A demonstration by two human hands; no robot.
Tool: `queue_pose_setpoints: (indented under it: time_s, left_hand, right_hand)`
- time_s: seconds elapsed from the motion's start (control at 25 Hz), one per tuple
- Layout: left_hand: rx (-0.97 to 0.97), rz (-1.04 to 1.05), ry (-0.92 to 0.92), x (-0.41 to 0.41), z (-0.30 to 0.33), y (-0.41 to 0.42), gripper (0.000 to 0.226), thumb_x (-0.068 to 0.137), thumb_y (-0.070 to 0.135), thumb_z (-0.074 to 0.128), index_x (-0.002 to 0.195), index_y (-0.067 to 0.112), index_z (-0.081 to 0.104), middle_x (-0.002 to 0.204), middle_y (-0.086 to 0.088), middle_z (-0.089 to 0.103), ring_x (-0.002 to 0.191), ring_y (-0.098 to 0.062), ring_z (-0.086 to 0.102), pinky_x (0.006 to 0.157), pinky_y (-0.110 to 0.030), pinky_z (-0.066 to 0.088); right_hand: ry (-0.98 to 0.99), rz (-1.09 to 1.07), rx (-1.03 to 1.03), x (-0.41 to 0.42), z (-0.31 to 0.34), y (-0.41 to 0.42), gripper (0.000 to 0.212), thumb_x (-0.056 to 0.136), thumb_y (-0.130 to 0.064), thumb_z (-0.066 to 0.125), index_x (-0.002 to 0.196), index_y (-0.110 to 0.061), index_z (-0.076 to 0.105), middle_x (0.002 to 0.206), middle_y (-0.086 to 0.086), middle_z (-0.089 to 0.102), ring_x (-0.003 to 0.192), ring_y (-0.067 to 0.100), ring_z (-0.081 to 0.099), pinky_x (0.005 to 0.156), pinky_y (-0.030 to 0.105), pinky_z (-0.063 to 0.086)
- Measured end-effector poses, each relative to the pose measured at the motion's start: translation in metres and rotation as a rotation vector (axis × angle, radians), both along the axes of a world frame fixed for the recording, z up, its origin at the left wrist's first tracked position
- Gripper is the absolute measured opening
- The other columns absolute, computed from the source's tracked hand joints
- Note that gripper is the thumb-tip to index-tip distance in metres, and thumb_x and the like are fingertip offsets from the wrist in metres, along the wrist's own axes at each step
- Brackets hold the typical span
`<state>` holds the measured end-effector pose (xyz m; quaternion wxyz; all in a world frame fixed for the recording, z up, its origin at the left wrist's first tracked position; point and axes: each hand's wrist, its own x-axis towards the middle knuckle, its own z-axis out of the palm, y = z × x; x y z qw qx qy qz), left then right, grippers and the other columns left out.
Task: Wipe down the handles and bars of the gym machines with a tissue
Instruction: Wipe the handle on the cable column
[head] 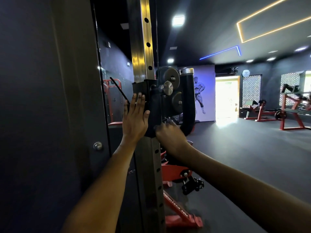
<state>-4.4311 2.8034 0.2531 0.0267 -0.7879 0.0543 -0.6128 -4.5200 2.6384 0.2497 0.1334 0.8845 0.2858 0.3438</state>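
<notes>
A steel upright bar point(145, 47) with a row of holes runs top to bottom in front of me. On it sits a black pulley carriage point(156, 105) with a silver knob point(168, 88) and a black U-shaped handle point(189, 98). My left hand point(134, 118) presses flat against the carriage's left side, fingers straight and pointing up. My right hand point(170, 135) is below it, fingers curled round the bottom of the carriage where the handle bends. No tissue shows in either hand; the right palm is hidden.
A dark wall panel point(50, 115) with a round metal knob point(98, 146) stands close on the left. A red bench frame point(178, 172) sits low behind the bar. Red machines point(292, 111) line the far right. Dark floor point(235, 157) spreads toward a bright doorway point(226, 98).
</notes>
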Motion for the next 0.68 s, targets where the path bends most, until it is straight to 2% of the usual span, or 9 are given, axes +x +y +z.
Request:
queue_pose_setpoints:
  time_s: [0.08, 0.16, 0.28, 0.4, 0.52, 0.6, 0.68]
  left_hand:
    - [0.008, 0.0, 0.017, -0.002, 0.002, 0.002, 0.057, 0.1, 0.033, 0.027, 0.15, 0.006, 0.024, 0.158, -0.011, 0.025, 0.146, -0.013, 0.001, 0.118, -0.033, -0.014]
    - [0.016, -0.002, 0.034, -0.003, 0.001, 0.002, 0.058, 0.101, 0.034, 0.026, 0.151, 0.006, 0.023, 0.158, -0.011, 0.024, 0.146, -0.014, 0.001, 0.118, -0.033, -0.014]
    - [-0.007, 0.006, 0.035, -0.003, 0.001, 0.0, 0.057, 0.101, 0.034, 0.025, 0.151, 0.007, 0.024, 0.158, -0.01, 0.024, 0.147, -0.019, 0.007, 0.118, -0.032, -0.016]
    - [-0.011, 0.005, 0.032, -0.002, -0.002, -0.002, 0.057, 0.1, 0.034, 0.025, 0.151, 0.007, 0.024, 0.158, -0.01, 0.024, 0.147, -0.02, 0.009, 0.117, -0.032, -0.016]
    - [0.004, 0.003, 0.045, -0.004, -0.001, 0.0, 0.057, 0.1, 0.034, 0.027, 0.15, 0.006, 0.025, 0.158, -0.012, 0.025, 0.146, -0.022, 0.011, 0.118, -0.032, -0.015]
    - [0.018, 0.01, 0.052, -0.006, -0.001, 0.0, 0.058, 0.101, 0.035, 0.026, 0.151, 0.006, 0.024, 0.158, -0.011, 0.023, 0.147, -0.02, 0.008, 0.117, -0.031, -0.017]
    - [0.006, 0.016, 0.062, -0.006, -0.002, -0.001, 0.058, 0.101, 0.035, 0.024, 0.152, 0.007, 0.021, 0.159, -0.009, 0.02, 0.147, -0.017, 0.003, 0.117, -0.031, -0.018]
  right_hand:
    - [0.068, -0.001, 0.003, 0.012, 0.013, 0.018, 0.021, 0.095, -0.009, 0.045, 0.11, -0.002, 0.057, 0.113, 0.015, 0.061, 0.104, 0.027, 0.058, 0.101, 0.041, 0.036]
    - [0.017, -0.052, -0.058, 0.01, 0.012, 0.013, 0.021, 0.095, -0.011, 0.045, 0.11, -0.003, 0.058, 0.114, 0.014, 0.06, 0.106, 0.026, 0.057, 0.101, 0.041, 0.037]
    - [-0.01, -0.156, -0.113, -0.005, -0.004, -0.014, 0.029, 0.095, -0.016, 0.049, 0.121, -0.002, 0.052, 0.12, 0.016, 0.055, 0.111, 0.027, 0.053, 0.106, 0.042, 0.032]
    - [0.147, -0.122, 0.015, -0.007, 0.004, -0.004, 0.024, 0.095, -0.013, 0.048, 0.117, -0.004, 0.055, 0.117, 0.014, 0.057, 0.108, 0.026, 0.056, 0.101, 0.04, 0.039]
    - [0.29, 0.027, 0.266, 0.012, 0.017, 0.02, 0.021, 0.094, -0.007, 0.047, 0.112, -0.001, 0.055, 0.115, 0.016, 0.056, 0.107, 0.03, 0.056, 0.092, 0.038, 0.045]
    - [0.17, 0.061, 0.139, 0.014, 0.009, 0.01, 0.024, 0.093, -0.003, 0.045, 0.114, 0.001, 0.056, 0.117, 0.017, 0.055, 0.109, 0.031, 0.055, 0.093, 0.036, 0.042]
    - [-0.073, 0.209, -0.025, 0.017, -0.022, -0.022, 0.024, 0.085, -0.003, 0.059, 0.108, 0.001, 0.063, 0.114, 0.017, 0.06, 0.11, 0.031, 0.057, 0.095, 0.037, 0.045]
